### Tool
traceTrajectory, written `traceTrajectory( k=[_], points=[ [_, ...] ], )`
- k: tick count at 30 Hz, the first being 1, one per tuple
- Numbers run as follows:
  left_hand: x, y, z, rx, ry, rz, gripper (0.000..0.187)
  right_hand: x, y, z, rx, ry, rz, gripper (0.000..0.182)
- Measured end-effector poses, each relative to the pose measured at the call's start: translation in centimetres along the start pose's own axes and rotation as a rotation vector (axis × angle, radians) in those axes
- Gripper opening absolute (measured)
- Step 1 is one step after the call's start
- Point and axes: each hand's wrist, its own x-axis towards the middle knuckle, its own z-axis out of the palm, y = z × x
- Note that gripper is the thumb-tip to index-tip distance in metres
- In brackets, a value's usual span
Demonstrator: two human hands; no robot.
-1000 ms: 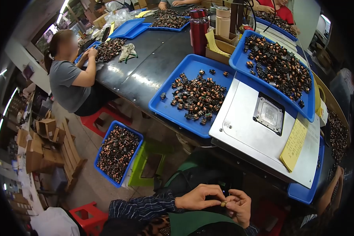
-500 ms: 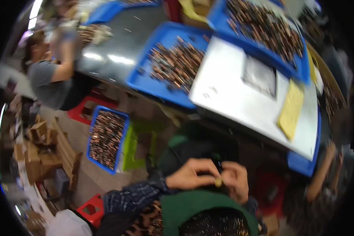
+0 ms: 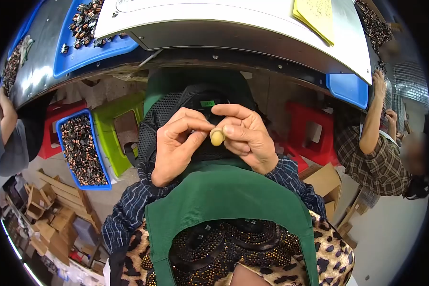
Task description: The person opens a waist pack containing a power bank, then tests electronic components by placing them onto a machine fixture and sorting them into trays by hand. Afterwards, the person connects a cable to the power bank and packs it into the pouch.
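Note:
A small pale-yellow rounded piece with a rolled rim, which looks like a rubber finger cot (image 3: 217, 138), is between my two hands above my lap. My left hand (image 3: 178, 143) reaches it from the left, thumb and index finger drawn together at its edge. From the right, my right hand (image 3: 252, 138) pinches it with the thumb in front; the fingers behind are partly hidden. Its index finger arches above the piece. Below both hands hangs my green apron (image 3: 229, 188).
Ahead is a white-topped box (image 3: 224, 14) with yellow paper (image 3: 314, 16). Blue trays of small copper-and-black parts stand at left, one tray (image 3: 107, 178) beside a green stool (image 3: 105, 114). Red stools (image 3: 298, 124) and a cardboard box (image 3: 324, 183) are at right. Co-workers sit on both sides.
The view has turned and tipped down, so the hands now appear nearer the middle and the white-topped box at the top edge. Both hands stay together at the yellow piece.

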Motion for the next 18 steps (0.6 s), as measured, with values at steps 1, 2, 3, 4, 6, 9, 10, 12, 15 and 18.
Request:
traceTrajectory(
  k=[1,2,3,4,6,9,10,12,15,18],
  points=[
    [-0.1,-0.4,-0.2,0.018,-0.001,0.026,0.016,0.0,0.1,0.5,-0.012,-0.017,-0.003,0.033],
    [-0.1,-0.5,-0.3,0.037,-0.002,0.051,0.017,-0.1,0.1,0.7,-0.022,-0.032,-0.006,0.033],
    [-0.1,-0.3,-0.2,0.023,0.012,0.052,0.020,0.1,0.2,0.6,-0.001,-0.031,-0.011,0.033],
    [-0.2,-0.2,0.0,0.025,0.013,0.054,0.020,0.1,0.3,0.4,-0.001,-0.035,-0.012,0.033],
    [-0.3,0.1,0.2,-0.075,0.080,0.008,0.025,0.4,0.5,-0.1,0.075,0.008,-0.012,0.032],
    [-0.2,0.0,0.3,-0.043,0.055,0.069,0.027,0.4,0.6,0.0,0.067,0.009,-0.016,0.031],
    [-0.2,0.0,0.3,-0.003,0.042,0.101,0.026,0.4,0.6,0.1,0.049,0.018,-0.020,0.030],
    [-0.5,0.4,0.0,0.109,0.007,0.065,0.027,0.1,0.5,0.4,0.016,0.068,-0.001,0.031],
    [-0.2,0.4,0.1,0.180,0.045,0.134,0.021,0.1,0.5,0.3,-0.026,0.070,-0.010,0.030],
    [0.0,0.9,-0.2,0.315,0.054,0.238,0.023,0.4,0.8,0.3,-0.055,0.040,-0.041,0.031]
  ],
)
